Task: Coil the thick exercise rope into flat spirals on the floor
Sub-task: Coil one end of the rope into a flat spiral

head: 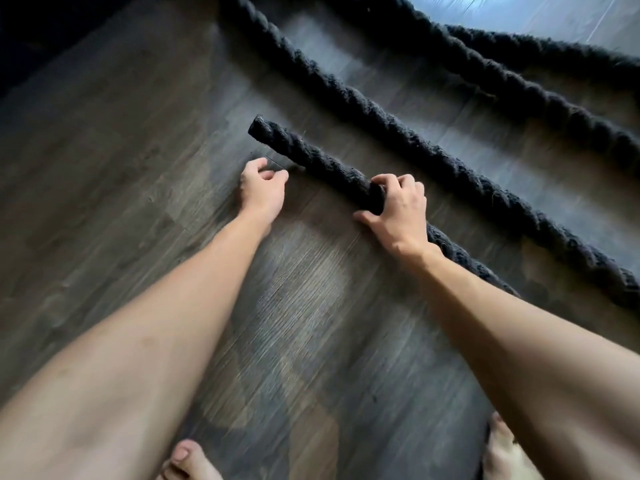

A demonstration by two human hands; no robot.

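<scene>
Head view: the rope point(450, 161) lies on the floor point(121, 202) in long uncoiled runs from centre to far right. The right hand point(398, 206) grips the nearest run, back from its cut end point(258, 124). The left hand point(263, 183), fingers curled on nothing, hovers just left of that run. Bare feet point(187, 459) show at the near edge.

Rope point(311, 157) on floor point(121, 174); right hand point(398, 209) on it, left hand point(261, 188) beside; strands point(433, 157) behind.
</scene>
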